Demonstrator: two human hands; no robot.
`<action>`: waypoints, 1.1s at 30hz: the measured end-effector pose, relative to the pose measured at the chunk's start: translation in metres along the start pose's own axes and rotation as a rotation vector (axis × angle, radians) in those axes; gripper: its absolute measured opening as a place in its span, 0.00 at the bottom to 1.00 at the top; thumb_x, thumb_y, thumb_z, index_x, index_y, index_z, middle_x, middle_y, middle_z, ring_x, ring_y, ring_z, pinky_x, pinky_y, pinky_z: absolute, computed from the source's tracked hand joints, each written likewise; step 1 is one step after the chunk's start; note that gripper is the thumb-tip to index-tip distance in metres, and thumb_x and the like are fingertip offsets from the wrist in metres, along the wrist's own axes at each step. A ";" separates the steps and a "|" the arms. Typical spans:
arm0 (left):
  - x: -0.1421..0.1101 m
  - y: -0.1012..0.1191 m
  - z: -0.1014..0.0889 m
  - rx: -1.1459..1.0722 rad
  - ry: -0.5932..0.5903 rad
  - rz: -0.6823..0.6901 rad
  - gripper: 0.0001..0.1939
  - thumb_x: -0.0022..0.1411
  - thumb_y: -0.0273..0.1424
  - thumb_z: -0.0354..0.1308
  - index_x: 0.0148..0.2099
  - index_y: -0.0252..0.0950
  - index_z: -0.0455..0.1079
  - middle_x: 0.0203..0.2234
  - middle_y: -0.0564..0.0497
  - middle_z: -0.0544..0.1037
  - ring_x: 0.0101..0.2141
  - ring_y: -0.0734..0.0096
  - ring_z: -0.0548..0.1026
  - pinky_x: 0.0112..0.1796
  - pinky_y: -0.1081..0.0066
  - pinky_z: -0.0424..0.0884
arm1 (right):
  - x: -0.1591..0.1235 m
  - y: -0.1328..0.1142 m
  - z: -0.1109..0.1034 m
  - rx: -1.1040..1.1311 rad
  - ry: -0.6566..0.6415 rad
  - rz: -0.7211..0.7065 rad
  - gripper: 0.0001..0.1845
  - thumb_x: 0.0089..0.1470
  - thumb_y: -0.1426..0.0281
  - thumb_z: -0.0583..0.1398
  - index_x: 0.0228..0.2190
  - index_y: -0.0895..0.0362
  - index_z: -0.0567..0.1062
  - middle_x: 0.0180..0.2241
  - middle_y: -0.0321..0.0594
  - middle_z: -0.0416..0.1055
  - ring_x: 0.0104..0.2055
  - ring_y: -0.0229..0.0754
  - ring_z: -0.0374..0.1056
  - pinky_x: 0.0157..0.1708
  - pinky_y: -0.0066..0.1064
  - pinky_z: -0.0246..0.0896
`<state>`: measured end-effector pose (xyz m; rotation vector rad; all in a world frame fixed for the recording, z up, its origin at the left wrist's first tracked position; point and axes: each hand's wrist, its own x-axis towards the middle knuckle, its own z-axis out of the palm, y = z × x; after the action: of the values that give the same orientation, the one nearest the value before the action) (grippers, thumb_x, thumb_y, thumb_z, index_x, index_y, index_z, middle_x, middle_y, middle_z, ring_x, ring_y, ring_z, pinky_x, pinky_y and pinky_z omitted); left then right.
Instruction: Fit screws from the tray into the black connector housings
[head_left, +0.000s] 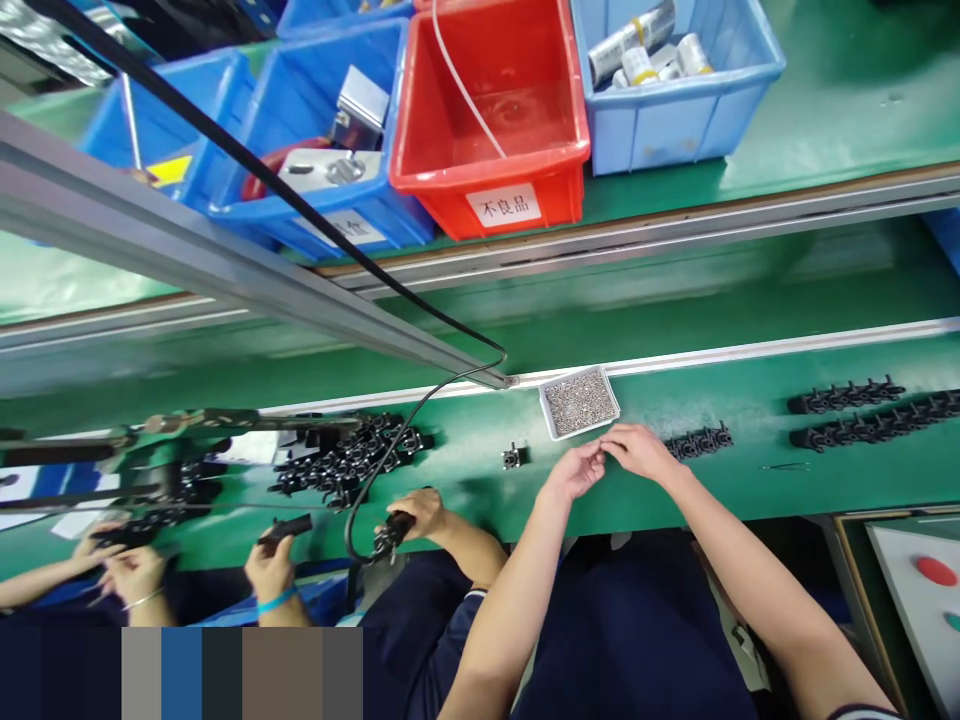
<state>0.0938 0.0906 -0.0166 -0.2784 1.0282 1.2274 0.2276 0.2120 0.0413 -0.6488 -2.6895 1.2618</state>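
Note:
Just in front of a small white tray (553, 425) full of tiny metal parts (581, 402), my two hands come together. My left hand (576, 470) has its fingers pinched, and whatever lies in them is too small to name. The fingertips of my right hand (636, 452) meet it, also closed in a pinch on something hidden. To the left, one small black part (511, 457) with an upright stem stands alone on the green bench (469, 505). Behind my right hand is a short row of black parts (701, 441), partly covered by it.
Longer rows of black parts (877, 420) lie at the right, with tweezers (785, 466) nearby. At left, a co-worker's hand (424, 512) holds a corded tool (391, 535) beside a heap of black parts (345, 460). A metal post (315, 270) slants before the red bin (491, 130).

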 end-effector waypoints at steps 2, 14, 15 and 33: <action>-0.004 -0.021 -0.006 0.031 -0.010 -0.035 0.10 0.53 0.27 0.70 0.36 0.29 0.75 0.27 0.47 0.76 0.25 0.78 0.72 0.25 0.78 0.67 | -0.025 0.008 0.006 -0.009 0.010 0.052 0.12 0.64 0.68 0.57 0.39 0.49 0.81 0.40 0.37 0.78 0.41 0.41 0.72 0.44 0.32 0.64; 0.024 -0.069 -0.016 0.474 0.092 0.416 0.20 0.52 0.40 0.70 0.43 0.32 0.78 0.34 0.41 0.83 0.31 0.66 0.80 0.32 0.70 0.72 | -0.054 0.076 0.004 -0.248 0.033 0.397 0.08 0.56 0.66 0.62 0.32 0.51 0.83 0.40 0.41 0.76 0.45 0.46 0.69 0.55 0.40 0.58; 0.026 -0.069 -0.017 0.490 0.106 0.430 0.19 0.54 0.40 0.69 0.43 0.32 0.78 0.35 0.40 0.83 0.32 0.65 0.81 0.33 0.69 0.73 | -0.053 0.077 0.005 -0.249 0.027 0.405 0.08 0.56 0.66 0.62 0.32 0.51 0.84 0.40 0.41 0.76 0.45 0.46 0.69 0.56 0.40 0.57; 0.037 -0.069 0.012 0.757 0.205 0.666 0.04 0.51 0.33 0.71 0.32 0.40 0.82 0.30 0.48 0.79 0.29 0.66 0.73 0.37 0.66 0.70 | -0.043 0.078 0.018 -0.330 0.006 0.449 0.06 0.54 0.65 0.64 0.30 0.51 0.82 0.39 0.41 0.76 0.44 0.45 0.68 0.55 0.41 0.57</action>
<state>0.1582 0.0972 -0.0619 0.5835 1.7648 1.2956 0.2881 0.2253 -0.0255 -1.3535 -2.8704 0.8758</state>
